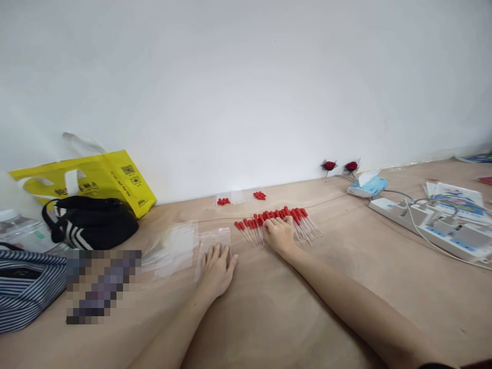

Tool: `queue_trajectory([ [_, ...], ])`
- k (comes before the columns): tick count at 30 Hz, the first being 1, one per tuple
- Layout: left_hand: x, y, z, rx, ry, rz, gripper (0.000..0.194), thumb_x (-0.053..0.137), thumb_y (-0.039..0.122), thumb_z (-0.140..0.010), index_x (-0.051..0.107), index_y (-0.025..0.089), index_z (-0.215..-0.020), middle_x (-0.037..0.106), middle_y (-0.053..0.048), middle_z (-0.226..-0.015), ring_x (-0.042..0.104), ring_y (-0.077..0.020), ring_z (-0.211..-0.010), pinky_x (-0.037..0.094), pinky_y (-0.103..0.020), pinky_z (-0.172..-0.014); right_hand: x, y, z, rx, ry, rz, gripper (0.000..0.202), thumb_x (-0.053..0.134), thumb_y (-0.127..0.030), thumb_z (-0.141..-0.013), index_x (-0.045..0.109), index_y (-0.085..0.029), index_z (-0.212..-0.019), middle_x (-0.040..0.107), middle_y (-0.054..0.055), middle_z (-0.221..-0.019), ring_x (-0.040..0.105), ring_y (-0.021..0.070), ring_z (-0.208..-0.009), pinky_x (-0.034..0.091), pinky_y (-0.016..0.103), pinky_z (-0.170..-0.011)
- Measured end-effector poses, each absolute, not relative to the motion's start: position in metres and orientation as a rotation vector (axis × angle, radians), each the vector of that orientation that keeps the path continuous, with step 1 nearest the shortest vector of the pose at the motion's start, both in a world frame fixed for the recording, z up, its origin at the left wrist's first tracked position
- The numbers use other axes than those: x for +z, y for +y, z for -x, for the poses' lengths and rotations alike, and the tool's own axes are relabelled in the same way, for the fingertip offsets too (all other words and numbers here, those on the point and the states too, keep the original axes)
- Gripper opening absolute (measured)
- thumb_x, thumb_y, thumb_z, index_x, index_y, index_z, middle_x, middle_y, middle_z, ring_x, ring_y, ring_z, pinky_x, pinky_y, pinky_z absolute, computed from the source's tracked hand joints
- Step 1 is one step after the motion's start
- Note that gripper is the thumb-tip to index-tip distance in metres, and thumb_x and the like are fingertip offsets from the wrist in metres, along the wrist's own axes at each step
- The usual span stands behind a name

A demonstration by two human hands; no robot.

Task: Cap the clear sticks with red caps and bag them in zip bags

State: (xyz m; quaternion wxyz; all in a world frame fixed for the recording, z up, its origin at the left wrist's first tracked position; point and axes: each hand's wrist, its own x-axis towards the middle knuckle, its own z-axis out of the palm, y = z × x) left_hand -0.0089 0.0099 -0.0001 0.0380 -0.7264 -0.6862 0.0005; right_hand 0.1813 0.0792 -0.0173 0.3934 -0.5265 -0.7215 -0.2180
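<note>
My left hand [217, 270] lies flat with its fingers spread on a clear zip bag [214, 237], in the middle of the table. A row of glass droppers with red rubber bulbs [249, 231] fans out to the right of it. Over the middle of that row sits my right hand [280, 234], its fingers curled down around droppers at the bulb end. Its fingertips are partly hidden. More clear bags [175, 248] lie stacked left of my left hand. Near the wall are two bags with red bulbs, one at left [223, 201] and one at right [260, 195].
A yellow tote bag [111, 179], a black pouch [102, 223] and a striped bag [33, 289] stand at the left. At the right are a power strip [426, 225] with cables, a tissue pack [367, 185] and printed sheets [457, 197]. Two red roses [329, 165] lean by the wall.
</note>
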Motion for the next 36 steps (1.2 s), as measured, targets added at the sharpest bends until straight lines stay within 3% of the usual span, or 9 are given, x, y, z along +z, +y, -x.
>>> queue_trajectory([
  [20, -0.001, 0.008, 0.011, -0.005, -2.086, 2.259, 0.053, 0.028, 0.043, -0.087, 0.039, 0.013, -0.128, 0.034, -0.014, -0.136, 0.027, -0.0307, -0.125, 0.022, -0.043, -0.099, -0.012, 0.058, -0.170, -0.252, -2.103, 1.519, 0.027, 0.043, -0.037, -0.080, 0.061, -0.017, -0.080, 0.062, 0.008, -0.080, 0.049, 0.0205, -0.080, 0.020, 0.036, -0.072],
  [24, -0.003, 0.009, 0.012, -0.061, -2.069, 2.273, 0.052, 0.029, 0.042, -0.087, 0.040, 0.011, -0.127, 0.035, -0.015, -0.135, 0.029, -0.0318, -0.124, 0.024, -0.045, -0.098, -0.013, 0.054, -0.173, -0.252, -2.063, 1.499, 0.024, 0.044, -0.034, -0.080, 0.061, -0.017, -0.085, 0.062, 0.008, -0.081, 0.050, 0.0198, -0.079, 0.021, 0.036, -0.072],
  [30, -0.007, 0.009, 0.013, -0.289, -1.859, 2.180, 0.048, 0.037, 0.038, -0.084, 0.046, 0.012, -0.122, 0.039, -0.016, -0.132, 0.028, -0.0326, -0.124, 0.024, -0.050, -0.097, -0.016, 0.038, -0.190, -0.216, -1.958, 1.193, 0.027, 0.043, -0.029, -0.082, 0.057, -0.015, -0.100, 0.062, 0.008, -0.085, 0.053, 0.0186, -0.079, 0.029, 0.034, -0.072],
  [36, -0.002, -0.006, 0.008, -0.471, -1.598, 2.443, 0.050, 0.032, 0.038, -0.086, 0.037, 0.011, -0.128, 0.031, -0.014, -0.137, 0.020, -0.0257, -0.128, 0.020, -0.047, -0.102, -0.011, 0.004, -0.229, 0.039, -2.259, 0.757, 0.046, 0.041, -0.037, -0.084, 0.041, -0.015, -0.124, 0.053, 0.011, -0.116, 0.048, 0.0200, -0.103, 0.035, 0.036, -0.087],
])
